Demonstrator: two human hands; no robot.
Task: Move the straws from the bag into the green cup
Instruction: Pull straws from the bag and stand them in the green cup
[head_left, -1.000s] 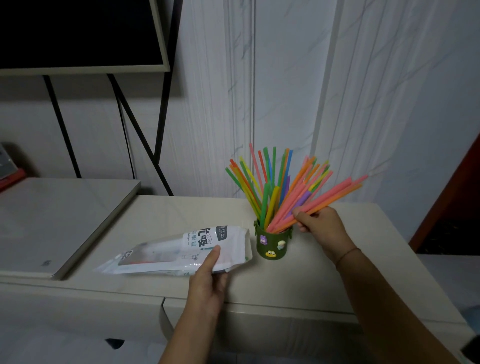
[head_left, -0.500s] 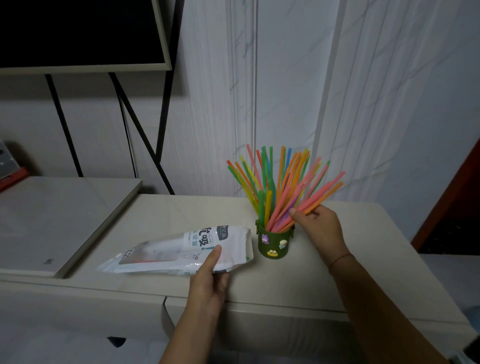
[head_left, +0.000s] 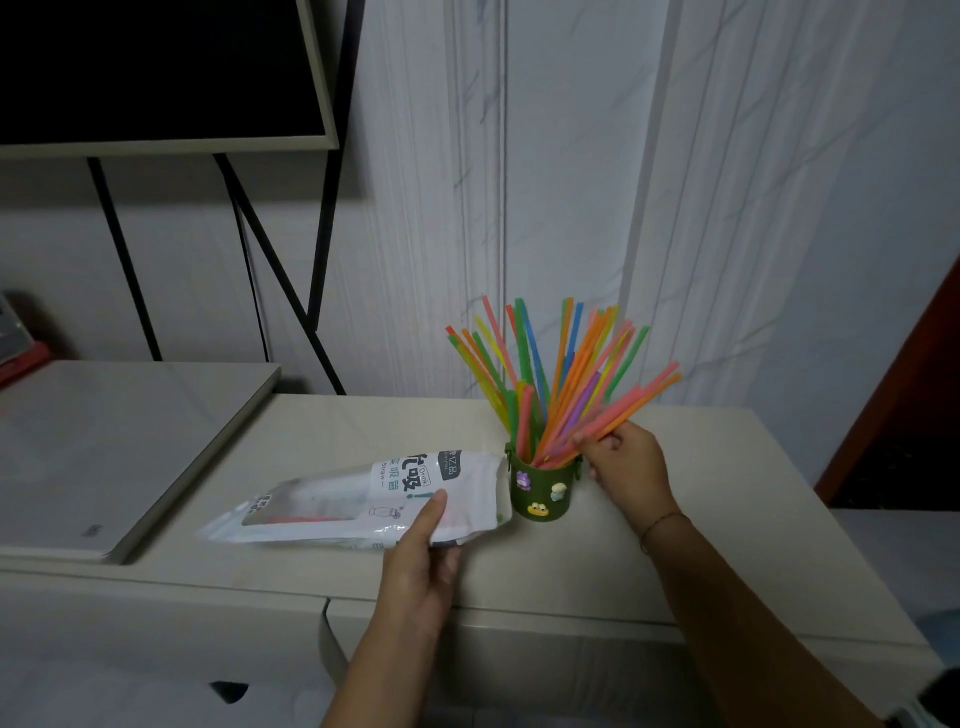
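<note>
A small dark green cup (head_left: 543, 491) with stickers stands on the pale cabinet top (head_left: 649, 561). Many coloured straws (head_left: 550, 374) fan out of it. My right hand (head_left: 626, 470) is just right of the cup, fingers pinched on a bundle of pink and orange straws (head_left: 631, 402) that slants up to the right with its lower ends in the cup. The white straw bag (head_left: 363, 499) lies flat to the left of the cup, its open mouth touching it. My left hand (head_left: 423, 566) holds the bag's near edge, thumb on top.
A flat grey slab (head_left: 104, 452) lies on the left, slightly raised above the cabinet top. A dark screen (head_left: 156, 67) on black legs stands behind it. The white wall runs close behind the cup. The cabinet's front edge is near my left wrist.
My right hand has tipped the held bundle of straws more upright and lower into the cup. The bag and my left hand have stayed in place.
</note>
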